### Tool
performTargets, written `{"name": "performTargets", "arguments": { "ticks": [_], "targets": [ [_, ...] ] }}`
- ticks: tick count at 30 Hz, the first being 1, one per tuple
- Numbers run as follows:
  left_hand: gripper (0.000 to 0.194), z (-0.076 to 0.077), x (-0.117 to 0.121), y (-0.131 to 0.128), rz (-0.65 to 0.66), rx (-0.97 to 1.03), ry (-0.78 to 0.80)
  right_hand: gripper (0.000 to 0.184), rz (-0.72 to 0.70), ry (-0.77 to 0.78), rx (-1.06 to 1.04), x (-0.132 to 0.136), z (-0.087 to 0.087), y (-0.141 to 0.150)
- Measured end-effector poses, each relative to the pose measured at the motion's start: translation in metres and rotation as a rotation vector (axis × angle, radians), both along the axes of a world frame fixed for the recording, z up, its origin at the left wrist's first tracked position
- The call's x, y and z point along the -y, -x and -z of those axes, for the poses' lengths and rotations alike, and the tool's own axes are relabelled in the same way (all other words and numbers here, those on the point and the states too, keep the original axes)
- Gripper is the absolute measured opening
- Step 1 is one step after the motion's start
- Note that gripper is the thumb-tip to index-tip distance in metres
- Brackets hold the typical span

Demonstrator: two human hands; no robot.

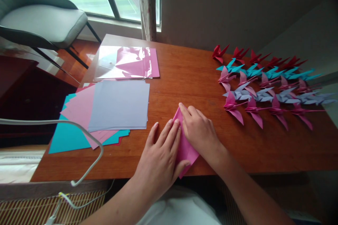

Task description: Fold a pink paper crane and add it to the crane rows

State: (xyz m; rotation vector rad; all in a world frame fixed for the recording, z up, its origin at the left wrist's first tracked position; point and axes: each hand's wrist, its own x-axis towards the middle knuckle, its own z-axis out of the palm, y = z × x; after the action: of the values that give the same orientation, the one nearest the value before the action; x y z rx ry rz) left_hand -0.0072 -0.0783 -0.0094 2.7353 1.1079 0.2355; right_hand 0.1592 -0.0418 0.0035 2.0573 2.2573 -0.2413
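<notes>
A folded sheet of pink origami paper point(186, 149) lies near the table's front edge, narrowing to a point at its far end. My left hand point(163, 153) rests flat along its left side, fingers stretched out and thumb across the lower part. At the far tip, my right hand point(199, 128) presses with its index finger extended and the other fingers curled against the paper's right side. The fingers cover much of the upper part, so the exact fold there is hidden.
Rows of folded paper cranes in red point(218, 54), turquoise point(249, 70), lilac point(264, 94) and pink point(254, 112) stand at the right. On the left lie fanned paper sheets point(120, 103) and a clear packet point(129, 62). A white cable point(76, 123) crosses the left side.
</notes>
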Motion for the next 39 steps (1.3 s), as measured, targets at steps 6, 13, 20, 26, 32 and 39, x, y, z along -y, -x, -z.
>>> {"name": "performTargets", "arguments": {
  "ticks": [6,13,20,26,32,39],
  "targets": [
    [0.078,0.001,0.001,0.000,-0.026,0.004,0.033,0.050,-0.066,-0.038,0.045,0.006,-0.001,-0.001],
    [0.078,0.001,0.002,0.000,-0.037,0.009,0.052,0.048,-0.134,-0.015,0.011,0.011,-0.003,-0.006],
    [0.080,0.001,0.006,-0.003,-0.075,0.005,0.027,0.049,-0.102,-0.044,-0.018,0.011,0.004,-0.004],
    [0.079,0.001,0.012,-0.003,-0.091,-0.018,0.029,0.050,-0.122,-0.066,-0.031,0.012,0.006,-0.006],
    [0.081,0.002,0.011,-0.003,-0.083,-0.024,0.027,0.046,-0.215,-0.035,-0.070,0.015,0.002,-0.014],
    [0.078,0.003,0.011,-0.003,-0.074,-0.003,0.021,0.044,-0.310,0.045,-0.197,0.012,-0.010,-0.014]
  ]
}}
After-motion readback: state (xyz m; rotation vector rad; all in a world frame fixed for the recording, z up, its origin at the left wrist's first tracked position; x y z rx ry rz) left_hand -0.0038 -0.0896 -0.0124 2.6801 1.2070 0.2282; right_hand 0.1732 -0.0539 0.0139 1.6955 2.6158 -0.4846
